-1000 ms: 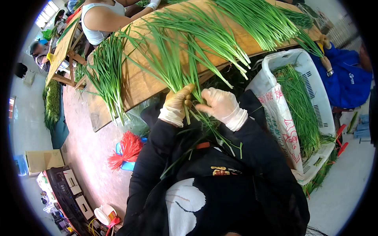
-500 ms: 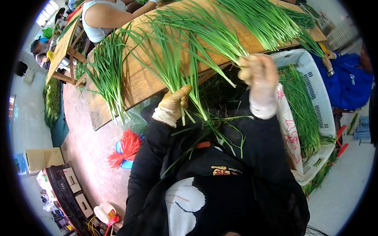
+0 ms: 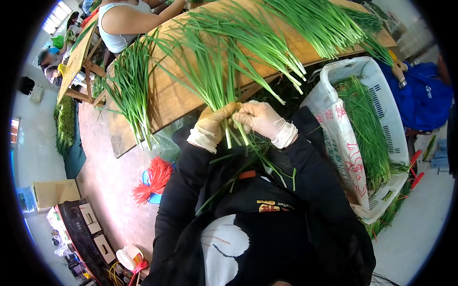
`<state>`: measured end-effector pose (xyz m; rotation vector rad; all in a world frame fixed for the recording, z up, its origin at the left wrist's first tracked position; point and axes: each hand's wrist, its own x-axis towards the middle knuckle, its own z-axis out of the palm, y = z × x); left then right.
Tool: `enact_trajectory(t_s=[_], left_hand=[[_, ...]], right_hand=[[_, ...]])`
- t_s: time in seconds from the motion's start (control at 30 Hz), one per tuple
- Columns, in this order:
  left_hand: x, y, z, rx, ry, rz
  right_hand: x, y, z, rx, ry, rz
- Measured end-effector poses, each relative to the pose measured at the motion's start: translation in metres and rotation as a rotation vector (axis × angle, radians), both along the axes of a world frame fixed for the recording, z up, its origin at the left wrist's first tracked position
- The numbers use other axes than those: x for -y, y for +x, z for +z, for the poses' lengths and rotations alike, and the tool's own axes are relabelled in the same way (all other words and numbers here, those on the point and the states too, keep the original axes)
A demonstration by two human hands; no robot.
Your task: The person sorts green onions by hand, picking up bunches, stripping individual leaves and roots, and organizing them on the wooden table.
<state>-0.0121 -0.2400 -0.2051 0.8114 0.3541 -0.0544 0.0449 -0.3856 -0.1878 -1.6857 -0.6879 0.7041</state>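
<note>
My left hand [image 3: 210, 127], in a pale glove, is closed around the lower stalks of a bunch of Chinese chives [image 3: 206, 78]. The leaves fan out over the table and the pale ends stick out below the fist. My gloved right hand [image 3: 263, 120] meets it from the right, its fingers pinched at the stalks on that side of the bunch. What exactly lies between those fingertips is partly hidden. Loose chive scraps [image 3: 272, 164] lie on my dark clothing beneath both hands. More chives [image 3: 272, 50] are spread just beyond, with their white ends toward me.
The wooden table [image 3: 164, 112] carries a chive pile at left [image 3: 131, 90] and a thick one at right [image 3: 322, 28]. On my right stands a white crate [image 3: 329, 78] with chives inside. Red ties [image 3: 155, 178] sit low at left. A co-worker [image 3: 125, 24] sits across the table.
My right hand has come left and down from the chives near the table edge to the bunch in my left hand. Those chives now lie free on the table.
</note>
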Motion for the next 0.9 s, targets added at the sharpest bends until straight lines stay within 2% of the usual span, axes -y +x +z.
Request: enact_trajectory(t_s=[0.03,0.07,0.1,0.17,0.2,0.23,0.3,0.37,0.4,0.43,0.47,0.5,0.53,0.57,0.6,0.63,0.67,0.7,0.77,0.83,0.87,0.9], left_hand=[[0.0,0.001,0.0,0.0,0.033,0.075],[-0.011,0.003,-0.01,0.017,0.094,0.044],[-0.017,0.004,-0.003,0.011,0.074,0.045],[-0.028,0.008,-0.008,0.029,-0.188,0.055],[-0.025,0.005,0.002,0.035,-0.227,0.041],[-0.026,0.005,0.002,0.035,-0.226,0.045],[-0.028,0.004,0.0,0.145,-0.302,0.005],[-0.036,0.002,-0.002,0.168,-0.219,0.077],[-0.049,0.002,-0.005,0.195,-0.368,0.02],[-0.057,0.002,-0.007,0.223,-0.517,-0.036],[-0.056,0.0,0.001,0.308,-0.623,-0.137],[-0.057,0.0,-0.002,0.304,-0.621,-0.138],[-0.059,0.002,-0.008,0.323,-0.641,-0.155],[-0.059,0.002,-0.011,0.338,-0.662,-0.172],[-0.053,0.002,-0.008,0.314,-0.664,-0.148],[-0.047,0.002,-0.005,0.314,-0.659,-0.156],[-0.041,0.002,-0.001,0.289,-0.637,-0.151],[-0.036,0.001,0.002,0.261,-0.616,-0.144],[-0.034,0.001,0.007,0.249,-0.576,-0.138],[-0.035,-0.001,0.016,0.272,-0.602,-0.188],[-0.04,-0.001,0.018,0.276,-0.608,-0.193],[-0.045,-0.001,0.021,0.261,-0.631,-0.192]], right_hand=[[-0.001,-0.002,0.004,0.258,-0.046,-0.062],[-0.003,-0.001,-0.001,0.844,0.034,-0.182],[-0.003,-0.003,0.0,1.02,0.035,-0.294],[0.007,-0.013,0.004,1.023,0.036,-0.32],[0.014,-0.018,0.0,1.027,0.085,-0.298],[0.023,-0.024,-0.005,0.941,0.129,-0.282],[0.045,-0.043,-0.014,0.583,0.075,-0.295],[0.069,-0.054,-0.033,0.477,-0.004,-0.092],[0.08,-0.057,-0.04,0.577,-0.225,0.086],[0.095,-0.059,-0.06,0.661,-0.601,0.388],[0.094,-0.058,-0.05,0.582,-0.671,0.41],[0.09,-0.057,-0.033,0.501,-0.739,0.429],[0.078,-0.052,-0.016,0.415,-0.637,0.24],[0.07,-0.047,-0.037,0.688,-0.172,-0.025],[0.052,-0.043,-0.004,0.459,-0.235,-0.056],[0.039,-0.038,0.005,0.546,-0.177,-0.046],[0.023,-0.032,0.012,0.581,-0.232,-0.019],[0.005,-0.025,0.014,0.52,-0.296,0.043],[-0.021,-0.014,-0.01,0.519,0.059,0.166],[-0.019,-0.02,-0.018,0.353,0.101,0.245],[-0.011,-0.029,-0.004,0.108,0.02,0.307],[-0.007,-0.032,-0.024,0.529,0.147,0.285]])
